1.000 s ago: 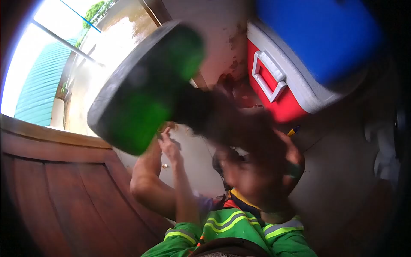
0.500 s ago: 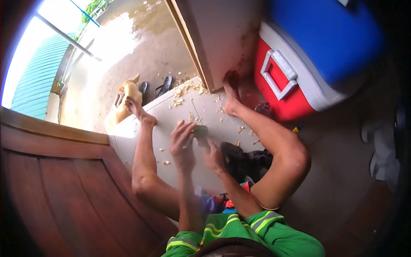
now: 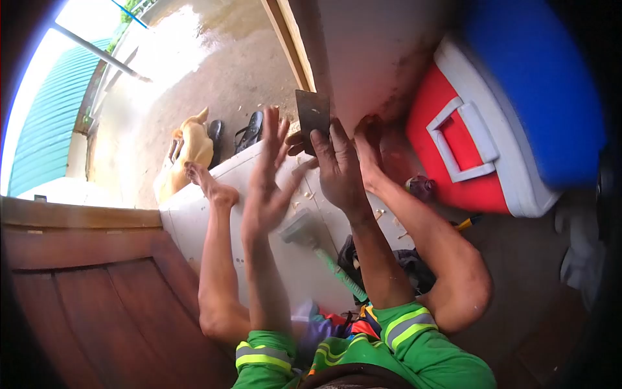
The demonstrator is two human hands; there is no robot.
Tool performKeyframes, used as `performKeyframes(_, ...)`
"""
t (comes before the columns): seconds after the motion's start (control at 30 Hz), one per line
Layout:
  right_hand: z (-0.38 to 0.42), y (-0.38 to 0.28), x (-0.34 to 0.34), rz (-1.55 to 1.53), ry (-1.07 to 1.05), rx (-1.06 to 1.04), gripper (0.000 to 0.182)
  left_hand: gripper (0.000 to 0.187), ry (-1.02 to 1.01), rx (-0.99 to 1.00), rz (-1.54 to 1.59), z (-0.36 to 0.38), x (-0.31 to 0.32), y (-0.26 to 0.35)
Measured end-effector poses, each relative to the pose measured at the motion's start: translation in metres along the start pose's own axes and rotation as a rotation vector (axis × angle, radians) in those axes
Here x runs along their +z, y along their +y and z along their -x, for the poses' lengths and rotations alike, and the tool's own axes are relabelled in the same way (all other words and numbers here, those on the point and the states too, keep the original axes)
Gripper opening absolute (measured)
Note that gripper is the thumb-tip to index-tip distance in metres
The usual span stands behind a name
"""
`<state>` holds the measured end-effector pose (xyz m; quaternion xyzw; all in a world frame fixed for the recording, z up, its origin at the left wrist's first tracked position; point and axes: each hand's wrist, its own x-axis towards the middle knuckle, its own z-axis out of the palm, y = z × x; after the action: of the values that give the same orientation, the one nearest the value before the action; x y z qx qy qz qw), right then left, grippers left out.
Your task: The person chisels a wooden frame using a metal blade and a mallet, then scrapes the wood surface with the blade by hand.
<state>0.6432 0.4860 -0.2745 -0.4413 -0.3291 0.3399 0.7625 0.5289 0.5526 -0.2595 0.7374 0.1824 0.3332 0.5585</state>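
Note:
My right hand (image 3: 340, 172) is raised in front of me, closed on a dark, flat, rectangular plate (image 3: 313, 115) that stands upright above the fingers. Beside it on the left, my left hand (image 3: 264, 188) is spread, fingers up and thumb reaching toward the plate. Below both hands, a tool with a ribbed green handle (image 3: 341, 275) and a blurred flat grey head (image 3: 298, 228) lies between my legs. Several pale shavings (image 3: 380, 212) are scattered on the white tiled floor (image 3: 223, 259).
A red cooler (image 3: 447, 146) with a blue lid stands at the right. Dark cloth (image 3: 414, 269) lies by my right leg. A brown panelled wooden door (image 3: 97, 292) is at the left. Outside the doorway are a tan dog (image 3: 194, 146) and black flip-flops (image 3: 251, 133).
Both hands have risen and moved forward; the left has opened away from the right. The dark plate is now held upright, and the green-handled tool has come into view below.

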Motion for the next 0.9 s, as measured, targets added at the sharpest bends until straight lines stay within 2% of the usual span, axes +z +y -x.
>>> performKeyframes(0.07,-0.016,0.017,0.001,0.193,0.052,-0.031,0.021,0.062,0.158,-0.036,0.101,-0.033,-0.008,-0.004)
performKeyframes(0.1,-0.023,0.023,0.001,0.295,0.076,-0.052,0.022,0.042,0.187,-0.004,-0.003,-0.048,-0.012,-0.019)
performKeyframes(0.2,-0.037,0.030,0.002,0.481,0.151,-0.076,0.021,0.033,0.194,-0.145,0.106,-0.071,-0.002,-0.027)
performKeyframes(0.23,-0.040,0.031,0.001,0.459,0.136,-0.107,0.021,0.028,0.209,-0.107,0.219,-0.078,0.004,-0.030)
performKeyframes(0.33,-0.046,0.034,-0.001,0.641,0.162,-0.324,0.023,0.026,0.218,-0.130,0.209,-0.091,0.010,-0.030)
performKeyframes(0.37,-0.050,0.038,-0.002,0.639,0.181,-0.337,0.024,0.025,0.212,-0.160,0.257,-0.095,0.008,-0.033)
performKeyframes(0.5,-0.060,0.047,-0.005,0.675,0.221,-0.353,0.025,0.022,0.268,-0.078,0.477,-0.101,0.020,-0.050)
performKeyframes(0.63,-0.061,0.049,-0.009,0.851,0.262,-0.399,0.023,0.024,0.406,-0.027,0.400,-0.102,0.025,-0.055)
performKeyframes(0.73,-0.066,0.025,-0.004,0.924,0.220,-0.256,0.018,0.022,0.423,-0.042,0.256,-0.106,0.022,-0.045)
performKeyframes(0.77,-0.068,0.027,-0.001,0.862,0.252,-0.320,0.016,0.022,0.428,-0.010,0.437,-0.109,0.026,-0.045)
performKeyframes(0.9,-0.064,0.035,-0.003,0.874,0.274,-0.446,0.017,0.025,0.456,0.057,0.426,-0.104,0.035,-0.055)
